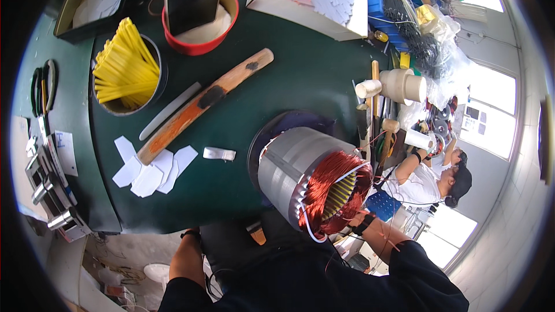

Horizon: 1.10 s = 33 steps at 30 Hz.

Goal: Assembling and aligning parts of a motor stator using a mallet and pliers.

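A motor stator [283, 170] with a grey laminated core lies on its side on a dark round base [252, 153] near the table's front edge. Red-brown copper windings [324, 190] bulge from its end, with yellow strips inside the bore and a white sleeve looping out. My right hand [359, 218] is at the far right side of the windings; its fingers are mostly hidden behind them. Of my left arm, the forearm [186, 260] and a dark wristband show at the table's front edge, while the hand itself is out of sight.
On the green table [231, 110] lie a wooden stick [231, 78], a grey strip [169, 112], white paper pieces [153, 173] and a small white roll [219, 153]. Yellow tubes [127, 69] fill a can. Mallets [368, 88] and tools stand right; people in white shirts [419, 182] work beyond.
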Each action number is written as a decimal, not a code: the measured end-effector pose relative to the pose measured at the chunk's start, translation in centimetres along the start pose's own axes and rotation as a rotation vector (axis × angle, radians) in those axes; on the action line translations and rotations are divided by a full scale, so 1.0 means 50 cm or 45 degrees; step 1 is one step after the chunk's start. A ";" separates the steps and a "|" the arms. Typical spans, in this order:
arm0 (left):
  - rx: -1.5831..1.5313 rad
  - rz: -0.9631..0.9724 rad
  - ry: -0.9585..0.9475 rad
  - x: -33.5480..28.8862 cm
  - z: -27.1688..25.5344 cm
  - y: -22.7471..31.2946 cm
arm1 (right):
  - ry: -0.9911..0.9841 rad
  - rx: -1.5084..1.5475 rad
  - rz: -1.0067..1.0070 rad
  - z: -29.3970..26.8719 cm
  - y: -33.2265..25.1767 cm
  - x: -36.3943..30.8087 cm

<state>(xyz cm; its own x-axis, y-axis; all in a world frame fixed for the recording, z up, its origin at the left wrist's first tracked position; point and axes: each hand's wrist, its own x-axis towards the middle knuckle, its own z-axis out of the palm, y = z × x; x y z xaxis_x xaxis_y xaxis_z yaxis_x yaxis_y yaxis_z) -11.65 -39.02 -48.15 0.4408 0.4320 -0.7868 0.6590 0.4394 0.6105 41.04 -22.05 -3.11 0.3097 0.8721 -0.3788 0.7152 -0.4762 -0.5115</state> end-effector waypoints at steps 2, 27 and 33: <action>0.063 0.094 0.025 0.032 -0.009 0.007 | 0.010 -0.051 -0.022 0.006 0.004 -0.017; 1.314 0.556 0.682 0.069 -0.546 0.325 | 0.975 -0.587 -0.679 0.123 -0.066 0.050; 0.826 0.783 0.335 -0.426 -0.377 0.801 | 1.087 -0.558 -0.758 0.119 -0.043 0.043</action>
<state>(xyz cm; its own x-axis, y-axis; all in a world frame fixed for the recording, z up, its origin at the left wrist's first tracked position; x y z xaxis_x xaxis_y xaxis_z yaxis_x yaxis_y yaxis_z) -6.14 -15.81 -5.24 0.7254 0.6424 -0.2473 0.6021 -0.4181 0.6802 36.44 -19.80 -7.41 0.0524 0.8187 0.5718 0.9981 -0.0246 -0.0562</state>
